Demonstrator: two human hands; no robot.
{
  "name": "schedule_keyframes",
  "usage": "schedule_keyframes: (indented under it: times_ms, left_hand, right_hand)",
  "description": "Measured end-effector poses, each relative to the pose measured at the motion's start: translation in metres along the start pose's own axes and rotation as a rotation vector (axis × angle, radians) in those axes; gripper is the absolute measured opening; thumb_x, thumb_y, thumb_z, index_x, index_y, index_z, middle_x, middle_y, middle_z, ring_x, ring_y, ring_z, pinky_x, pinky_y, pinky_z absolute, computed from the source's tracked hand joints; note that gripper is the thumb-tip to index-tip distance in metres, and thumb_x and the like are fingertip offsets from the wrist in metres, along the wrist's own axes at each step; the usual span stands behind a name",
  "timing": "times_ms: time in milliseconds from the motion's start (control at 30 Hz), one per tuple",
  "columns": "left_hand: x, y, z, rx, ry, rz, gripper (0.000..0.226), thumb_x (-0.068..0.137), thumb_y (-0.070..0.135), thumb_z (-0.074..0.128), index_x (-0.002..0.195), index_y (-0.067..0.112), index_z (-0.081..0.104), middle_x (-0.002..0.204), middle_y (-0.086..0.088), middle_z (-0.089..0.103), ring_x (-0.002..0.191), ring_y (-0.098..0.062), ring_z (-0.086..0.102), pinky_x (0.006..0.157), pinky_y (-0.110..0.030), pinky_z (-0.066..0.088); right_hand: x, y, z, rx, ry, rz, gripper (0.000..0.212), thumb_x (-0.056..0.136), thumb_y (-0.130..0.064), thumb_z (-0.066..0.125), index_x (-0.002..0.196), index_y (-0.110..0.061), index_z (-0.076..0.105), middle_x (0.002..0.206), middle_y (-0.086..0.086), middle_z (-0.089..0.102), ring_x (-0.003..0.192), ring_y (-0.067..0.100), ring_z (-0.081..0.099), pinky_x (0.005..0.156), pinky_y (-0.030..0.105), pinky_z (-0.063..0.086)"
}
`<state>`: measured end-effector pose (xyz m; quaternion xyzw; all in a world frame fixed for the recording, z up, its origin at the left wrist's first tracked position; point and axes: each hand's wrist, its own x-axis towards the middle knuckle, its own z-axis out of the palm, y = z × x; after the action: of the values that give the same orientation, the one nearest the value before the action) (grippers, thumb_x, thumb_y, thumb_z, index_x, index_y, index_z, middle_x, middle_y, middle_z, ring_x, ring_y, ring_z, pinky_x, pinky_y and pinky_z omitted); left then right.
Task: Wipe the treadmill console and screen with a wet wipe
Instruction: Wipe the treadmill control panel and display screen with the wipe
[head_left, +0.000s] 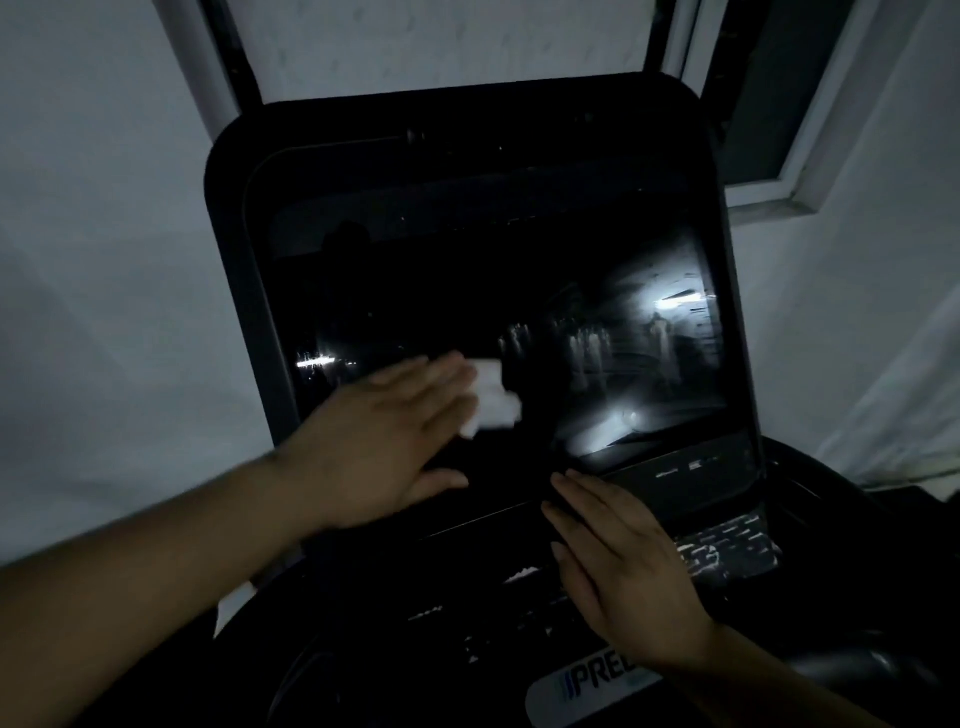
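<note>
The treadmill console (234, 270) fills the middle of the view, dark and tilted back, with a glossy black screen (441, 291) showing reflections at its right. My left hand (379, 441) lies flat on the lower left of the screen and presses a white wet wipe (493, 397) against the glass; the wipe sticks out past my fingertips. My right hand (628, 566) rests flat with fingers together on the console's lower panel, just under the screen's bottom edge, holding nothing.
A keypad (727, 551) with pale markings sits right of my right hand. A label with blue lettering (587, 686) marks the console's near edge. White walls surround it, with a window frame (769, 192) at the upper right. The room is dim.
</note>
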<state>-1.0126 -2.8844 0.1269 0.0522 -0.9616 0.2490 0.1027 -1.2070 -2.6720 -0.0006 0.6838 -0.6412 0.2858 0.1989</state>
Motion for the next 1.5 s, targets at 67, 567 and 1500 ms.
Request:
schedule_keyframes:
  times_ms: [67,567,1500]
  left_hand:
    - [0.011,-0.02,-0.004,0.036,-0.015,-0.067,0.081,0.1,0.066,0.028,0.148,0.003,0.047,0.159,-0.022,0.036,0.151,-0.034,0.028,0.122,-0.047,0.026]
    - [0.004,0.022,0.014,0.021,-0.044,-0.1,0.093,0.098,0.072,0.03,0.155,-0.001,0.029,0.165,-0.027,0.017,0.155,-0.036,0.012,0.124,-0.05,0.019]
    - [0.023,0.017,0.013,-0.002,-0.087,0.024,0.092,0.097,0.073,0.032,0.156,0.003,0.03,0.165,-0.025,0.018,0.155,-0.036,0.013,0.123,-0.052,0.022]
  right_hand:
    - [-0.001,0.001,0.001,-0.017,0.002,0.019,0.036,0.094,-0.017,0.067,0.127,-0.004,0.069,0.146,0.013,0.059,0.14,0.028,0.05,0.113,0.044,0.044]
    - [-0.003,0.009,0.013,-0.099,-0.04,0.104,0.048,0.099,-0.032,0.061,0.143,-0.011,0.058,0.16,0.018,0.041,0.152,0.032,0.034,0.115,0.05,0.042]
    - [0.035,0.022,0.022,-0.128,0.031,0.091,0.051,0.103,-0.043,0.056,0.147,-0.018,0.054,0.158,0.014,0.045,0.152,0.031,0.034,0.124,0.048,0.03]
